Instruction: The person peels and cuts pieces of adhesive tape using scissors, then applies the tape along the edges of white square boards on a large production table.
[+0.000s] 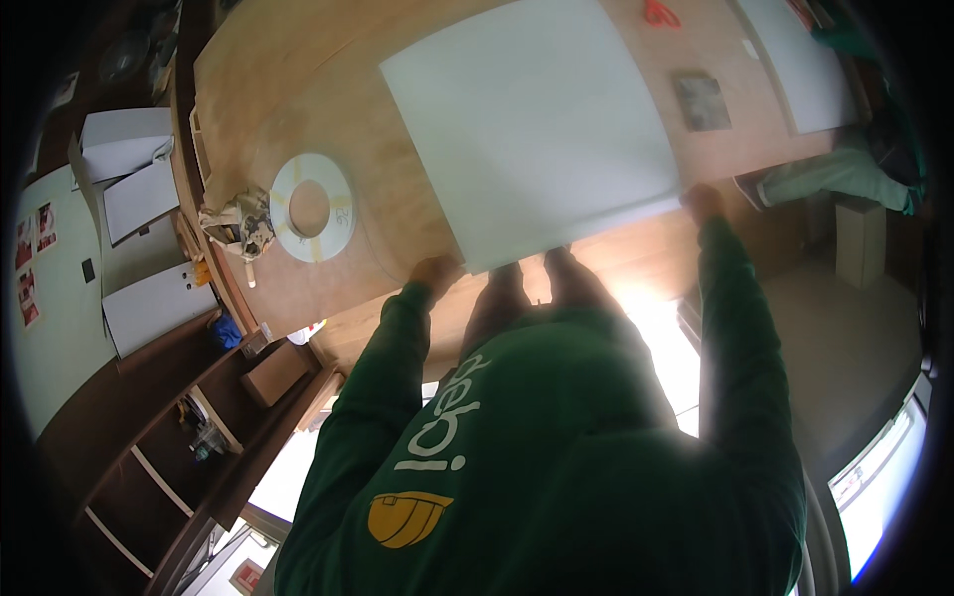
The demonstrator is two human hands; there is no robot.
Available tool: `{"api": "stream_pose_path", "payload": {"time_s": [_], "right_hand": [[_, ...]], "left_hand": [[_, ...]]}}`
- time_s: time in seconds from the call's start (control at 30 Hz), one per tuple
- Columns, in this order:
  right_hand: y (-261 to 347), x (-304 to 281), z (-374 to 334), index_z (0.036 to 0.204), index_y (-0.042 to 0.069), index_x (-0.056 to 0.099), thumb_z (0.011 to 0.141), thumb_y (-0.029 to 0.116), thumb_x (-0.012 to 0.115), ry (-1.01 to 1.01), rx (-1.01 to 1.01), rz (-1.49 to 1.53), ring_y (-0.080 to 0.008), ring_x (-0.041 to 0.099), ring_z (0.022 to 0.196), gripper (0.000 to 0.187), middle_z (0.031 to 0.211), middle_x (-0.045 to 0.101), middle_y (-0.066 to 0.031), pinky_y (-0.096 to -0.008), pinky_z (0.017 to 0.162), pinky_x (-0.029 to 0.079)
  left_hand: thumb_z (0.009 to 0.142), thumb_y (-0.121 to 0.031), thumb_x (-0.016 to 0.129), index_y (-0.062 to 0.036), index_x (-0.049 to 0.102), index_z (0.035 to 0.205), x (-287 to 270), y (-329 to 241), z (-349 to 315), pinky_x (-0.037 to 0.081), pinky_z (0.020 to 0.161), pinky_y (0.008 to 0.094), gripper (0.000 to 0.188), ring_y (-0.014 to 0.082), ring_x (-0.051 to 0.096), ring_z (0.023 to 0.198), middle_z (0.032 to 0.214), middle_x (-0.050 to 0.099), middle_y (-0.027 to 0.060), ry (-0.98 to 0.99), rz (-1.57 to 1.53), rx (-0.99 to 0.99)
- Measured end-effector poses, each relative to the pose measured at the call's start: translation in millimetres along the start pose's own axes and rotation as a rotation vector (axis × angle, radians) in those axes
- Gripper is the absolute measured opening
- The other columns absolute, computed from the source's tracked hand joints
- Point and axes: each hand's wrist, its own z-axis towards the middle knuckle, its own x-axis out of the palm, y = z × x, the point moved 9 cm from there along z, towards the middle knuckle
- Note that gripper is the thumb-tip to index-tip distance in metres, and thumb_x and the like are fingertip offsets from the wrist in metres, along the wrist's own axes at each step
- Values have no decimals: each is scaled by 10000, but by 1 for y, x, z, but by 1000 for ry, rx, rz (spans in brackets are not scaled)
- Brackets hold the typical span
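A large white sheet (537, 119) lies on the wooden table (397, 189), its near edge reaching the table's front edge. A narrow strip along that near edge looks bent or raised. At the sheet's near left corner, the fingers of my left hand (437, 274) are closed on it. My right hand (704, 203) grips the near right corner in the same way. Both arms stretch forward in green sleeves, and the fingertips are partly hidden.
Left of the sheet lie a white ring-shaped roll (333, 184) with yellow tape and a patterned cloth bundle (243, 223). Red scissors (659, 13) and a grey square piece (702, 102) lie to the right. Beyond them are another white sheet (805, 70) and a partly visible person (845, 174).
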Motion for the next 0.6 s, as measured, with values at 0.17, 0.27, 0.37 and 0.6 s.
{"api": "stream_pose_path", "payload": {"time_s": [0.17, 0.27, 0.37, 0.6], "right_hand": [[4, 5, 2, 826, 2, 659, 756, 179, 758, 31, 17, -26, -240, 618, 751, 214, 780, 666, -145, -365, 722, 495], [-7, 9, 3, 815, 3, 660, 754, 168, 755, 53, 12, 2, -230, 612, 726, 200, 776, 670, -133, -364, 708, 496], [-20, 9, 0, 807, 10, 661, 752, 130, 739, 81, 10, 64, -213, 603, 707, 153, 758, 665, -111, -350, 698, 497], [-1, -12, -39, 918, 36, 662, 783, 67, 667, 212, 470, 764, -138, 563, 616, 139, 694, 614, -56, -268, 586, 489]], "left_hand": [[842, -363, 640, -39, 700, 948, 11, 3, -13, 502, 779, 374, 346, 287, 662, 860, 904, 698, 149, -31, 30, -104], [850, -359, 645, -40, 700, 954, 14, 11, -12, 506, 804, 389, 340, 293, 657, 899, 936, 696, 144, -96, 40, 4], [854, -340, 649, -36, 698, 959, -7, -8, -31, 512, 811, 396, 325, 295, 653, 913, 956, 692, 145, -146, -119, 28], [857, -290, 656, -41, 704, 905, -24, -27, -52, 526, 725, 362, 258, 288, 660, 744, 811, 693, 139, -304, -14, 235]]}}
